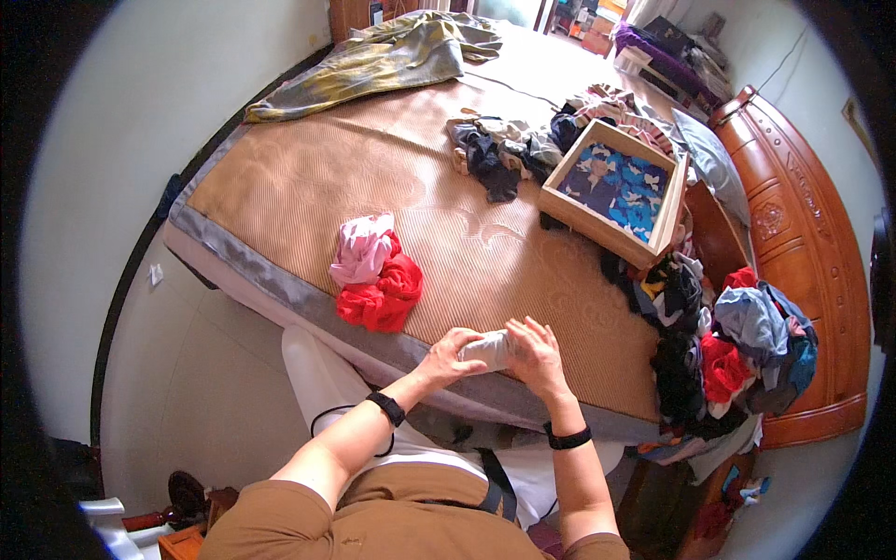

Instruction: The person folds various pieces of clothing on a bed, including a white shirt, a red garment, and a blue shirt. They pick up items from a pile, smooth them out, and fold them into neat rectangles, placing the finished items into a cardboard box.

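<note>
My left hand (451, 358) grips one end of a compact roll of light grey cloth (488, 351). At its other end my right hand (537, 355) closes around the roll, its fingers partly hiding that side. Both hands are over the near edge of a bed covered with a brown ribbed mat (448, 231) with a grey border. Left of my hands on the mat lie a bunched pink cloth (360, 248) and a bunched red cloth (383, 294), touching each other.
A wooden drawer (591, 234) holding blue patterned cloth rests on the bed at right. Loose clothes (493, 143) lie behind it, and a mixed clothes pile (752, 336) stands by the carved wooden headboard (791, 217). A yellow-grey blanket (399, 66) covers the far left corner.
</note>
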{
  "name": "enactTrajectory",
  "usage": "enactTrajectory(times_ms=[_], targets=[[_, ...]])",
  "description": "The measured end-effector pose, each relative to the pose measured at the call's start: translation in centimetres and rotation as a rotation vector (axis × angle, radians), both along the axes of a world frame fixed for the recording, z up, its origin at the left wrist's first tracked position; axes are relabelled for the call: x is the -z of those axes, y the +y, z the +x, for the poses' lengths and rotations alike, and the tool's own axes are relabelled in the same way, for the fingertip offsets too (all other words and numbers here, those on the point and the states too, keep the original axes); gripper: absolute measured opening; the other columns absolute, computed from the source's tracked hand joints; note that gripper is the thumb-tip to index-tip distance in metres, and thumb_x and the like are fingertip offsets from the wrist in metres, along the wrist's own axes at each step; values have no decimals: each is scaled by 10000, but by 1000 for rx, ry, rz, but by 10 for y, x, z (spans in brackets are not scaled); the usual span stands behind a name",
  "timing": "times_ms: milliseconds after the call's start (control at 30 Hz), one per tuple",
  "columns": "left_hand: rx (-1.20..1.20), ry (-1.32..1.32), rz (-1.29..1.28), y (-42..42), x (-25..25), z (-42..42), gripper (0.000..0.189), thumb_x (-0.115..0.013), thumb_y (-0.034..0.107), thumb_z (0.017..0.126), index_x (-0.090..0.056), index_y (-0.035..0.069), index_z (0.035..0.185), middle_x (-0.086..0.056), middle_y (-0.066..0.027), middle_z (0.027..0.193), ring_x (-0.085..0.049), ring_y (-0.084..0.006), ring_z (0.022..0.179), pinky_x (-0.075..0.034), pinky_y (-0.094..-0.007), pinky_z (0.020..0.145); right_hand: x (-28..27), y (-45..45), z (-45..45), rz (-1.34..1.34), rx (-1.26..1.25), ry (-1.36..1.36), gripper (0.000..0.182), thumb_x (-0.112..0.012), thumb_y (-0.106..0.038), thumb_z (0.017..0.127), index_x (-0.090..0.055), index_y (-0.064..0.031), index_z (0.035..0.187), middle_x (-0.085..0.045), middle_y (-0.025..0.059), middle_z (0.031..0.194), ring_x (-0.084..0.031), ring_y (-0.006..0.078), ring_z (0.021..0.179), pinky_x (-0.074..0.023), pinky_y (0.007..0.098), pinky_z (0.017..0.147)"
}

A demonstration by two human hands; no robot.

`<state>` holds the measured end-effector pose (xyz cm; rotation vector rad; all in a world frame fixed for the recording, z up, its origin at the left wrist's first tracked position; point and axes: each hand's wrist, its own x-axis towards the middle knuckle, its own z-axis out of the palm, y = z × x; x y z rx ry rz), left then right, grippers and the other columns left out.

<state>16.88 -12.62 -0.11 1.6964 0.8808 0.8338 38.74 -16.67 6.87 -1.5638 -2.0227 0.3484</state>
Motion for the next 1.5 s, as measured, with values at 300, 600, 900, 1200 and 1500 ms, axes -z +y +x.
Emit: enactTrajectory(times_ms=[300, 600, 900, 1200, 1500], targets=[[-8, 48, 258, -13, -5, 1, 339, -807, 144, 629, -677, 178, 940, -306, -203, 1466, -370, -359, 1301, -306, -427, 1077, -12, -5, 13, -30, -198, -177, 414, -779, -182, 617, -657, -213, 1012, -611, -1, 1060, -528, 231, 1109, -365, 431, 1024], [-117, 133, -131, -9, -40, 12, 307, -679, 313, 829, -641, 75, 1019, -657, -149, 1025, -640, -274, 957, -495, -382, 848, 26, 22, 25, -535, -6, 546, 282, -707, -330, 827, -671, -108, 998, -687, 137, 934, -661, 278, 858, -512, 360, 749], [-261, 565, 276, 0, -49, 32, 380, -653, 281, 827, -589, 73, 1138, -578, -149, 1235, -537, -316, 1159, -414, -418, 991, 29, 30, -11, -221, 386, -105, 328, -690, -394, 812, -602, -95, 913, -681, 115, 833, -665, 323, 765, -521, 428, 673], [24, 686, 653, -27, -10, 46, 809, -591, 418, 859, -194, 113, 1495, -183, -129, 1553, -235, -293, 1411, -204, -487, 1132, 43, 16, -16, -35, 493, -207, 353, -720, -249, 763, -572, -77, 1034, -595, 122, 989, -554, 313, 964, -455, 424, 856], [16, 661, 538, -28, -1, 29, 774, -588, 391, 875, -214, 93, 1485, -208, -122, 1536, -206, -293, 1415, -163, -462, 1142, 49, 16, -17, -180, 373, 159, 294, -689, -248, 823, -505, -26, 879, -567, 196, 813, -578, 364, 772, -464, 444, 689]])
